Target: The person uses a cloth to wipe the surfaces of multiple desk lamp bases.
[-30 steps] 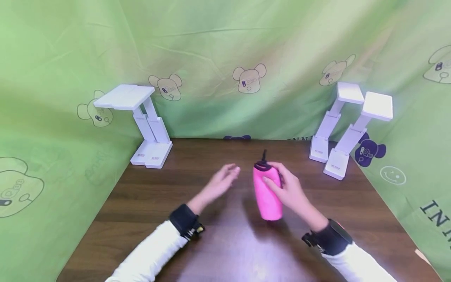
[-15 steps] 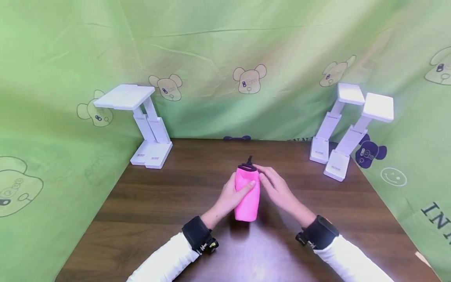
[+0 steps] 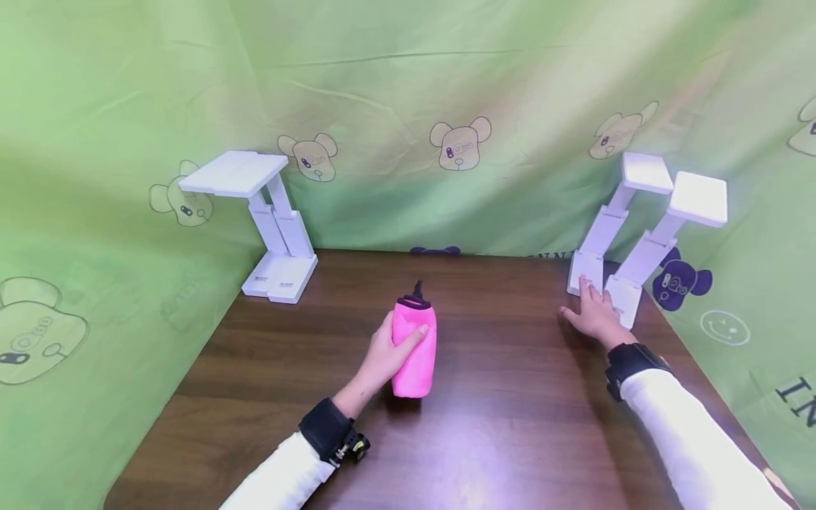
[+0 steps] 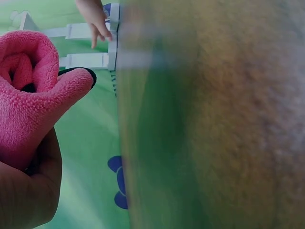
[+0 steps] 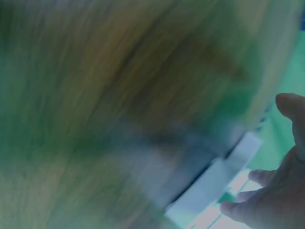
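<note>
A pink roll of fluffy towel-like cloth (image 3: 416,361) with a black rim and a short black cord on top is held upright in my left hand (image 3: 382,353), thumb across its front. In the left wrist view the curled end of the roll (image 4: 28,112) shows a soft looped pile. My right hand (image 3: 596,316) is stretched out at the right, fingers spread over the bases of two white folding desk lamps, the rear lamp (image 3: 598,234) and the front lamp (image 3: 642,258). Whether its fingertips touch the bases, I cannot tell.
Two more white folding lamps (image 3: 280,237) stand side by side at the back left. Beneath everything is a dark wooden table (image 3: 503,340). A green cloth (image 3: 382,92) printed with bear heads hangs behind it and along both sides.
The pink roll passed from my right hand into my left and has shifted left. My right hand has let go and moved far right to the lamp bases.
</note>
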`<move>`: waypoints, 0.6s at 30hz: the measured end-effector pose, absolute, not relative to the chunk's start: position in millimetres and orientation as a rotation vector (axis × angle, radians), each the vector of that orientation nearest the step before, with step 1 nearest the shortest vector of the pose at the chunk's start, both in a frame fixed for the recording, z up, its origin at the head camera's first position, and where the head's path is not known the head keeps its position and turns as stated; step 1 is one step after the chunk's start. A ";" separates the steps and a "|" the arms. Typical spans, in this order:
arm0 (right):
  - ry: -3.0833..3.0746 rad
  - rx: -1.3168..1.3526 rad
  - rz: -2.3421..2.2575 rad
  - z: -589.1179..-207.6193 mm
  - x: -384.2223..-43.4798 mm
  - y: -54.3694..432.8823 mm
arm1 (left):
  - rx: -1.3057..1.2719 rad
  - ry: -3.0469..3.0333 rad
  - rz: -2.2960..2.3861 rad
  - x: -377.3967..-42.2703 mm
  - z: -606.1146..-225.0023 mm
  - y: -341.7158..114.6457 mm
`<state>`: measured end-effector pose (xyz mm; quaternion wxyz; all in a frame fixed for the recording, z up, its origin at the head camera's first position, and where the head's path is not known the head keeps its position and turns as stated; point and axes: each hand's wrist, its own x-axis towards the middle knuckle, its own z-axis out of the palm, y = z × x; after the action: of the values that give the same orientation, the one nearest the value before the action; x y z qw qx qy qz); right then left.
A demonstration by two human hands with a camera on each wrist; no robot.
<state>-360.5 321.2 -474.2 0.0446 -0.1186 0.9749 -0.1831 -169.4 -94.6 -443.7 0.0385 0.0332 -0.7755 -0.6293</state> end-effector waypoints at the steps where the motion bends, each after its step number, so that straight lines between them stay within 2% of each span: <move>1: 2.985 -0.350 -0.533 -477.3 -364.3 325.6 | 0.101 -2.380 -1.928 -168.7 -444.4 -94.6; 10: 3.045 -0.407 -0.539 -493.4 -374.1 342.8 | 0.079 -2.392 -1.919 -159.6 -439.9 -91.9; 18: 3.068 -0.781 -0.528 -489.8 -373.1 326.3 | 0.056 -2.348 -1.911 -163.1 -444.9 -93.2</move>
<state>-373.1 326.3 -489.8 -0.0338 -0.2431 0.9554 -0.1644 -163.1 -93.2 -444.9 0.0567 0.0185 -0.7742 -0.6301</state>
